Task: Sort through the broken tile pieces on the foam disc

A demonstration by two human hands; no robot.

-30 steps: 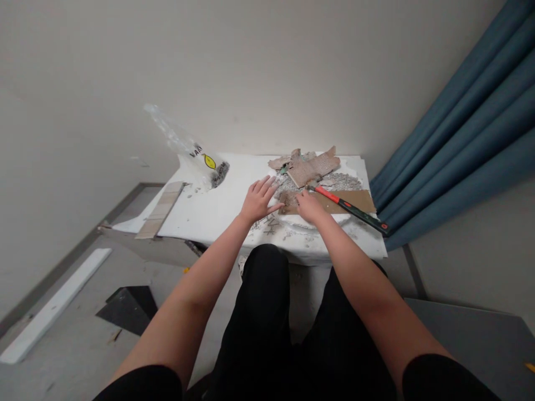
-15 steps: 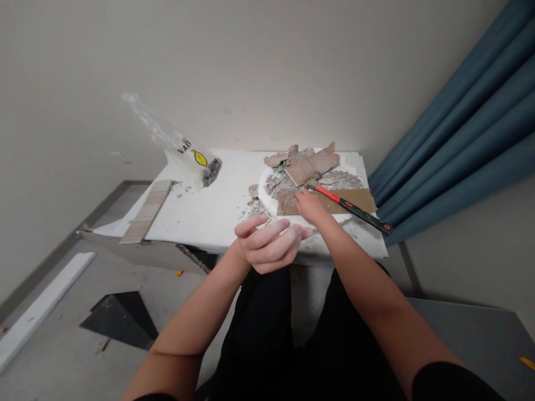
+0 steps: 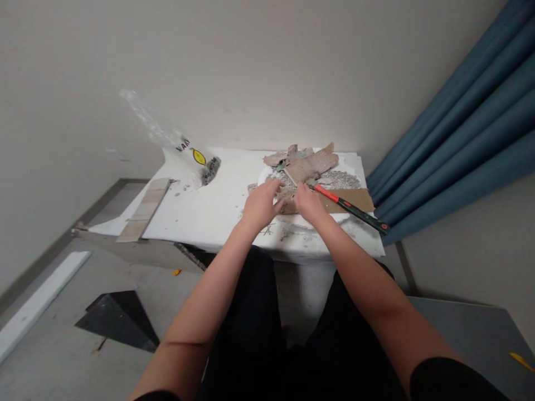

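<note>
Far left, on the floor: a white strip (image 3: 37,303) along the wall base and a dark triangular slab (image 3: 119,320). A pale tile plank (image 3: 144,216) leans off the left end of the white counter (image 3: 209,209).

On the counter's left part stands a clear plastic bag (image 3: 184,150) with a yellow mark, some grey grit in its lower end.

Change: half a second ago the left hand (image 3: 261,205) was lifted off the counter, curled loosely in front of the body. Now it is back down at the near edge of the debris pile (image 3: 307,167), palm down, fingers spread and bent onto the crumbs and a small broken piece. Whether it pinches anything, cannot tell. Reads as another pass at the rubble, not a pause.

Right hand (image 3: 310,203) has kept its place: resting knuckles up on the brown cardboard sheet (image 3: 334,201), fingers tucked toward the pile; grip underneath hidden. The two hands are nearly touching.

Just beyond the right hand lies the hammer (image 3: 349,206), red-and-black handle, head toward the pile, untouched.

Surface: white, dusted with grey chips. Room: plain beige wall behind, grey floor, blue curtain (image 3: 460,122) at right. Person's black-clad legs below.
</note>
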